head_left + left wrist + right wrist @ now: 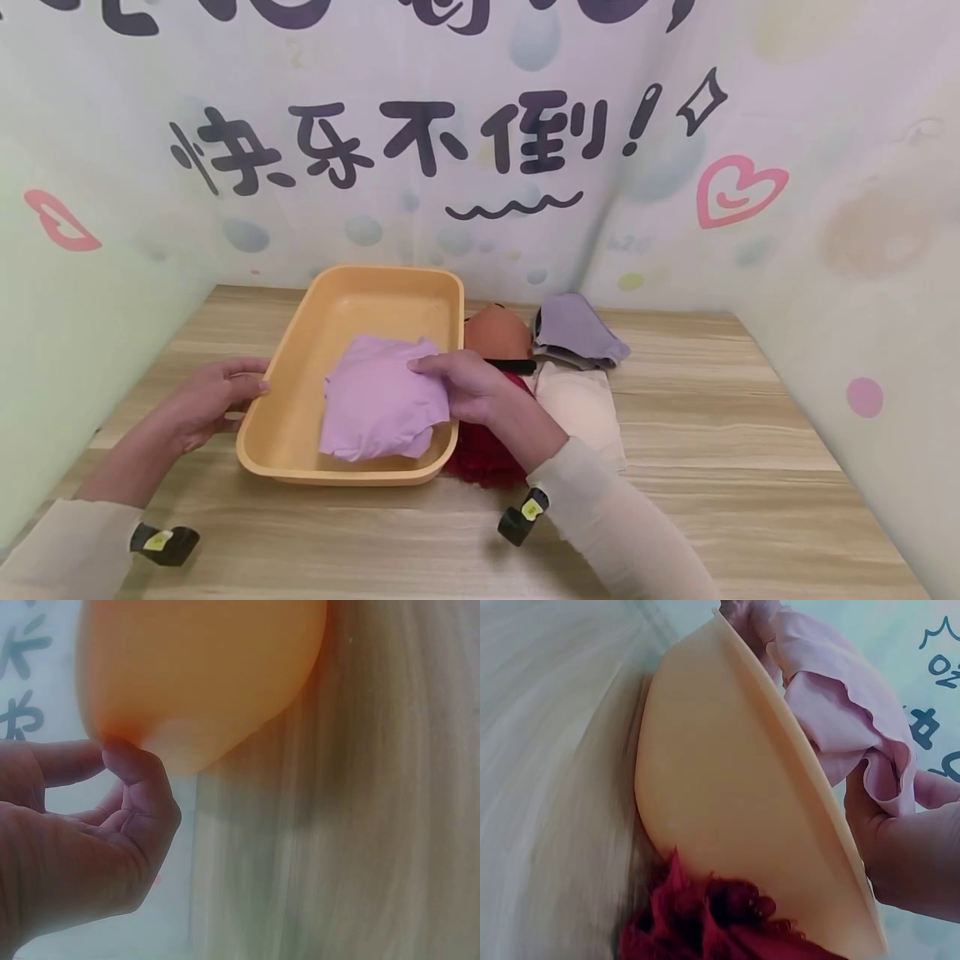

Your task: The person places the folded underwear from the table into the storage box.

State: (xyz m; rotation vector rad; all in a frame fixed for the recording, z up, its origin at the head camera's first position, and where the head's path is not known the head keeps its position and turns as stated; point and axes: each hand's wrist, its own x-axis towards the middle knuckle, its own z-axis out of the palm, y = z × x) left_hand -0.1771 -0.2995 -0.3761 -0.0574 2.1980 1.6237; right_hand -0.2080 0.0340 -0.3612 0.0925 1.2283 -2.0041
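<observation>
A yellow-orange plastic basin [352,477] stands on the table, its long side running away from me. My left hand [210,402] pinches the left side of its rim between thumb and fingers; the left wrist view shows the basin wall [217,675] right at the fingertips. My right hand [468,385] grips the right edge of a soft lilac garment [378,400], held over the basin's near half. In the right wrist view, the folded lilac cloth [840,712] shows above the rim, with thumb and fingers of the right hand [915,859] on its edge.
Right of the basin lie an orange-brown bra cup [497,332], a grey-purple garment [577,327], a cream padded piece [581,408] and a dark red lacy garment [487,458], partly under my right forearm. A printed cloth backdrop [375,225] rises behind the wooden table [712,433].
</observation>
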